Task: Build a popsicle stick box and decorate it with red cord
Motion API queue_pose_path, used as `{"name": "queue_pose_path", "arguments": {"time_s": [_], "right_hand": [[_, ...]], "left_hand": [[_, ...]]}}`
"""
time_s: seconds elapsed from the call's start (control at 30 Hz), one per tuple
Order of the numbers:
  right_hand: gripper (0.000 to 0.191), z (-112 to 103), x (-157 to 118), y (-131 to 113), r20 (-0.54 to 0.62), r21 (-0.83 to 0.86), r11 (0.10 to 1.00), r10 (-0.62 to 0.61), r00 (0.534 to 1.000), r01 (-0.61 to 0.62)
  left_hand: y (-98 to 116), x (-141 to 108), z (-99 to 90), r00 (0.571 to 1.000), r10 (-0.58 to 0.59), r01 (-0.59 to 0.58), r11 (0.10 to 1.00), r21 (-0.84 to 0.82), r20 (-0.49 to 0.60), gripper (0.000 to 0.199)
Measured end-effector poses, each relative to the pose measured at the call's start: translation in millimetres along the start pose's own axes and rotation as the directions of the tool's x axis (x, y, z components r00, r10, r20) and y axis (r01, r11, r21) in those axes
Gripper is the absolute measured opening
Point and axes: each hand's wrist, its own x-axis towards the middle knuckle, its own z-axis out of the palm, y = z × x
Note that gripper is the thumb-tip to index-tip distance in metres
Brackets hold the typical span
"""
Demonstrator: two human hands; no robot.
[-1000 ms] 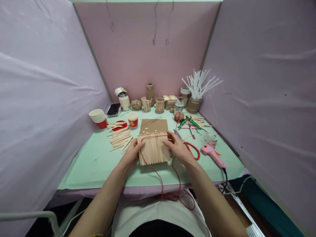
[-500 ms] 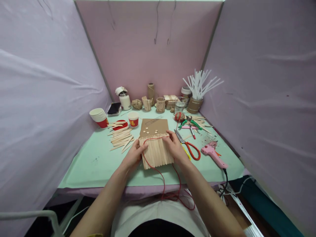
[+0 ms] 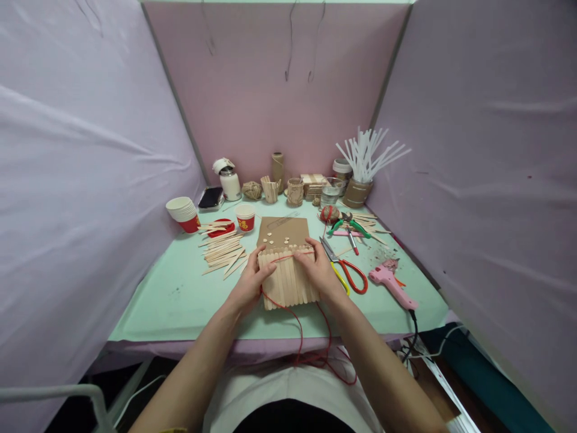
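Between my hands is a panel of wooden craft sticks (image 3: 288, 285) set side by side, tilted up above the green tabletop. My left hand (image 3: 249, 282) grips its left edge, thumb on the front face. On the right edge, my right hand (image 3: 319, 270) holds on, its thumb pressing near the top. A red string (image 3: 285, 258) runs across the panel's upper part under both thumbs, and its slack hangs down to my lap. Behind the panel lies a brown cardboard sheet (image 3: 293, 228) with several small wooden bits on it.
Loose craft sticks (image 3: 223, 252) and paper cups (image 3: 183, 213) lie left. Right are red-handled scissors (image 3: 354, 276), green-handled pliers (image 3: 360, 228), a yarn ball (image 3: 330, 214) and a pink glue gun (image 3: 392, 285) with its cord. Jars, twine and a glass (image 3: 331, 191) line the back.
My left hand has shifted up along the panel's left edge, its thumb now over the string. The string lies closer across the top instead of looping loosely at the left.
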Motion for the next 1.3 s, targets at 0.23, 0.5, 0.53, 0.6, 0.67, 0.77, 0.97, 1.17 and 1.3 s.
{"name": "queue_pose_path", "arguments": {"time_s": [0.23,0.5,0.53,0.6,0.67,0.77,0.97,1.17,1.3], "right_hand": [[0.071,-1.0,-1.3,4.4,0.005,-0.002,0.999,-0.034,0.999,0.034],[0.077,-3.3,-2.1,8.6,0.025,-0.006,0.998,-0.059,0.998,0.059],[0.077,-3.2,-2.3,8.3,0.023,-0.006,0.998,-0.056,0.998,0.056],[0.078,-2.9,-2.8,7.5,0.026,0.001,0.999,-0.052,0.998,0.052],[0.078,-2.5,-3.5,6.5,0.030,0.008,0.999,-0.048,0.998,0.048],[0.077,-1.9,-4.5,4.0,0.037,0.015,0.999,-0.037,0.999,0.037],[0.077,-5.3,-5.4,1.2,0.062,0.067,0.997,-0.029,0.998,0.025],[0.060,-8.4,-7.0,8.7,0.043,0.248,0.969,0.000,0.999,-0.010],[0.059,-14.3,-3.4,11.2,0.073,0.227,0.973,-0.050,0.996,0.032]], "left_hand": [[-7.3,1.7,4.3,0.995,0.062,-0.052,0.992,0.115,-0.084,0.076],[-8.6,2.0,4.6,0.995,0.068,-0.060,0.993,0.103,-0.078,0.071],[-8.4,1.5,4.8,0.995,0.065,-0.057,0.994,0.096,-0.077,0.072],[-7.9,0.7,5.2,0.996,0.056,-0.050,0.995,0.081,-0.074,0.073],[-7.6,0.3,5.5,0.996,0.056,-0.050,0.996,0.074,-0.074,0.073],[-7.6,0.2,5.3,0.995,0.067,-0.061,0.996,0.071,-0.075,0.071],[-6.7,0.8,4.4,0.995,0.059,-0.056,0.998,0.038,-0.080,0.072],[-5.4,0.8,4.6,0.994,0.052,-0.052,0.999,0.006,-0.097,0.072],[-4.1,0.0,5.5,0.992,0.059,-0.059,0.998,-0.002,-0.109,0.074]]}}
